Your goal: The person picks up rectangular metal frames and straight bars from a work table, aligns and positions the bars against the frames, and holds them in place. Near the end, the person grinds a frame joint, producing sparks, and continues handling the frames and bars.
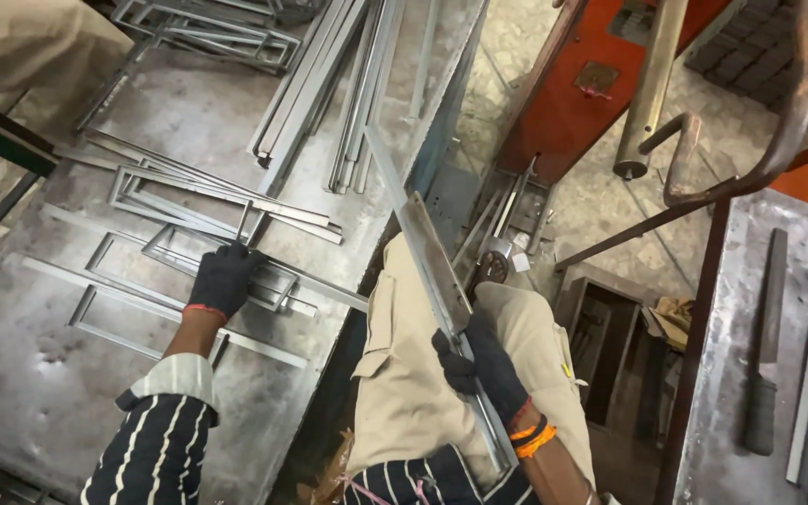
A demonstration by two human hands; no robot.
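Note:
My left hand (224, 277), in a black glove, presses down on a welded metal frame (156, 245) lying flat on the steel worktable (39, 374). My right hand (481, 363), also gloved in black with orange bands at the wrist, grips a long flat metal strip (423, 245) that slants from my lap up over the table's edge. Below it are my beige trousers (404, 374).
Several long steel strips (329, 84) and more frames (208, 33) lie at the table's far end. An orange machine (591, 84) with a pipe (652, 84) and curved bar (787, 112) stands to the right. A second bench (750, 309) carries a file (767, 346) and strips.

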